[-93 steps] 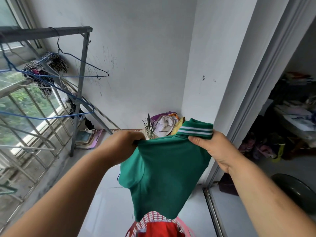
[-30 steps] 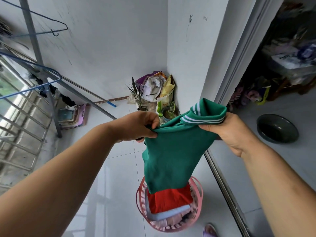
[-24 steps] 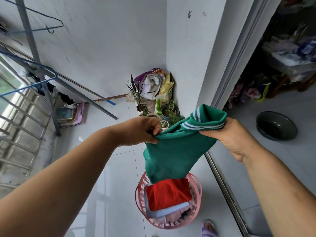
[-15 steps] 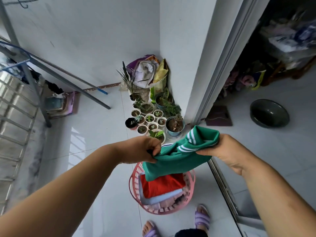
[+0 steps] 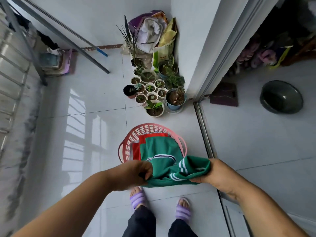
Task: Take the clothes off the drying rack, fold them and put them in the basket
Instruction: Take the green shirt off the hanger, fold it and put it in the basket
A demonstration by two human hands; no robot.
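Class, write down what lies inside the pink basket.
A red garment lies in the pink basket, largely covered by the green shirt held over it. Anything underneath is hidden.

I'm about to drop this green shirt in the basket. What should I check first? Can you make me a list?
1. Both hands hold the green shirt: the left hand and right hand each grip an edge. Ok.
2. Shirt over the pink basket: the far part is over the red garment inside, but the near part is outside the rim. Not ok.
3. Folded flat: the near end is bunched. Not ok.
4. Room left in the basket: cannot tell.
5. Plant pots stand apart from the basket. Ok.
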